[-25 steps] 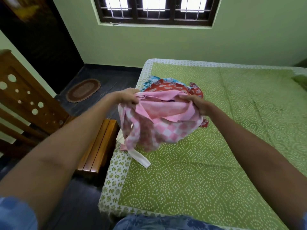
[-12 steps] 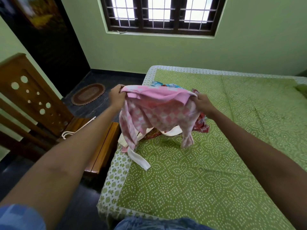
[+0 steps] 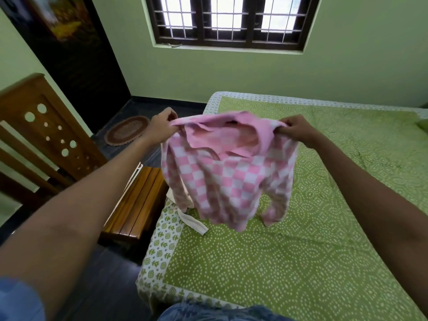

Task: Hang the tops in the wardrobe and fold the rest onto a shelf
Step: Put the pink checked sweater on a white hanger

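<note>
Two hands raised over the near-left part of the bed, both arms stretched forward, one garment spread between them.

Far left: wooden headboard-like panel (image 3: 44, 126) with round cut-outs, against the wall. Oval brown mat (image 3: 127, 130) on the dark floor beyond. Slatted wooden bench (image 3: 136, 202) just beside the bed's left edge.

Left hand (image 3: 162, 122): forearm bare, blue sleeve at the elbow end. Fingers curled, pinching the left shoulder of the pink checked top (image 3: 228, 174) at its upper edge.

Pink checked top: held up in the air above the bed (image 3: 324, 239), hanging free from the two grips. Plain pink collar and inner lining open at the top; pink-and-white check over the body. Long sleeves dangling at either side, cuffs near the sheet; contact not discernible. Hem bunched, uneven.

Cream cloth strip (image 3: 193, 224): lying on the bed's patterned border, below the top's left sleeve.

Right hand (image 3: 295, 129): forearm bare, fingers curled, gripping the top's right shoulder, level with the left hand.

Bed: green dotted sheet with pale printed border. Barred window (image 3: 231, 22) in the green wall behind.
</note>
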`<control>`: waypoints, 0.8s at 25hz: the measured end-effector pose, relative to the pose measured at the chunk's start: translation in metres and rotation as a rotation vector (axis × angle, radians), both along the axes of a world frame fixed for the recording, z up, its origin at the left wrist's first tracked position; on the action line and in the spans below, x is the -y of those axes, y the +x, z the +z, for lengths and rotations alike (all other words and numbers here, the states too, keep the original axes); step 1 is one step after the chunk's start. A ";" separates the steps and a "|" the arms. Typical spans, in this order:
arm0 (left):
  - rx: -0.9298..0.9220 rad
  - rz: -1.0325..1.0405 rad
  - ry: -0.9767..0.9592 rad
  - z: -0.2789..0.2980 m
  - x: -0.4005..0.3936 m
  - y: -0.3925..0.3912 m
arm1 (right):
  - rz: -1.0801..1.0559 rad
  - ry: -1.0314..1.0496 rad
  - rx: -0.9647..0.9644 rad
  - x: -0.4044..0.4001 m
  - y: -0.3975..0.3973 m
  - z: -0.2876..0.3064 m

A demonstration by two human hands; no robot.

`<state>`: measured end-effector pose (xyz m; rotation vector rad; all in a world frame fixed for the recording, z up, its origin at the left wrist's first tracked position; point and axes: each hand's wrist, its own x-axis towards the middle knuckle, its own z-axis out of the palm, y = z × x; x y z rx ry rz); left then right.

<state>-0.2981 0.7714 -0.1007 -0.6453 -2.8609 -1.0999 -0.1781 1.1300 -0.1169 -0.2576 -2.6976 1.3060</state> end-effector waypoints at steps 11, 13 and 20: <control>0.240 0.047 0.013 -0.002 -0.006 0.016 | 0.118 -0.064 0.377 -0.006 0.014 0.013; 0.577 -0.101 -0.321 0.005 0.003 0.023 | 0.215 -0.231 0.690 -0.008 0.022 0.014; 0.632 0.136 0.262 -0.036 -0.004 0.038 | 0.090 -0.316 0.521 0.009 0.012 -0.048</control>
